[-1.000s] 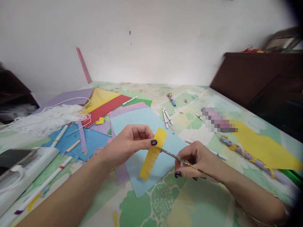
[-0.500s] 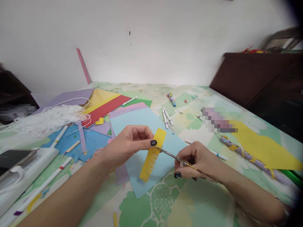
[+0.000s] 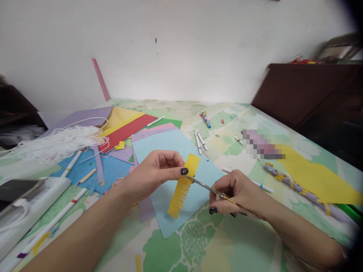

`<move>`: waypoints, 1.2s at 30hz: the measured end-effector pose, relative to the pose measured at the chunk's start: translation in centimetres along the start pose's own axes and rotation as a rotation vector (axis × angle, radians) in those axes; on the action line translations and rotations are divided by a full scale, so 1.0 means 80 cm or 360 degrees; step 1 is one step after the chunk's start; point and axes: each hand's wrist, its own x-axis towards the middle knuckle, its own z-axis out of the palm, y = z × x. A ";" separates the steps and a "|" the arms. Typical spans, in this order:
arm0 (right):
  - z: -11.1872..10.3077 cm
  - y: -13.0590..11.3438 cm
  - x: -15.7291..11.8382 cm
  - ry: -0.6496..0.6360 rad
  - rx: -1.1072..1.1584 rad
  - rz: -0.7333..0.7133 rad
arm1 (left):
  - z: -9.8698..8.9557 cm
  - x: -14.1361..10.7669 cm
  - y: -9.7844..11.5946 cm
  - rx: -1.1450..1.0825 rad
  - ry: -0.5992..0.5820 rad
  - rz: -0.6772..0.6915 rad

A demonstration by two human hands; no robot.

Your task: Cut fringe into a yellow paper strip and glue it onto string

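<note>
Between thumb and fingers, my left hand [image 3: 159,168] pinches a yellow paper strip [image 3: 181,194] near its upper part. The strip's lower right edge is cut into a fringe of short slits; its top end is uncut. My right hand [image 3: 234,192] is closed around a pair of scissors [image 3: 205,186], whose blades point left and meet the strip's right edge just below my left thumb. Part of the scissor handles is hidden by my fingers. Beneath the strip lies a light blue paper sheet [image 3: 167,151] on top of pink and lilac sheets.
White string [image 3: 65,141] lies tangled at left, near red paper [image 3: 127,132] and a power strip [image 3: 34,215] bearing a phone [image 3: 19,192]. Markers [image 3: 200,141] are scattered about. At right are a lilac paper roll [image 3: 303,192] and yellow paper [image 3: 320,177]; a dark cabinet [image 3: 306,90] stands beyond.
</note>
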 end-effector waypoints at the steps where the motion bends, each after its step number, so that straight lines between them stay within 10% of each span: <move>1: 0.000 0.000 0.000 -0.0004 0.0000 0.0001 | 0.000 0.000 0.000 0.0003 0.0000 0.0000; 36: -0.003 0.002 -0.002 -0.0020 0.0032 -0.0051 | -0.001 0.001 -0.003 -0.0032 -0.0058 -0.0002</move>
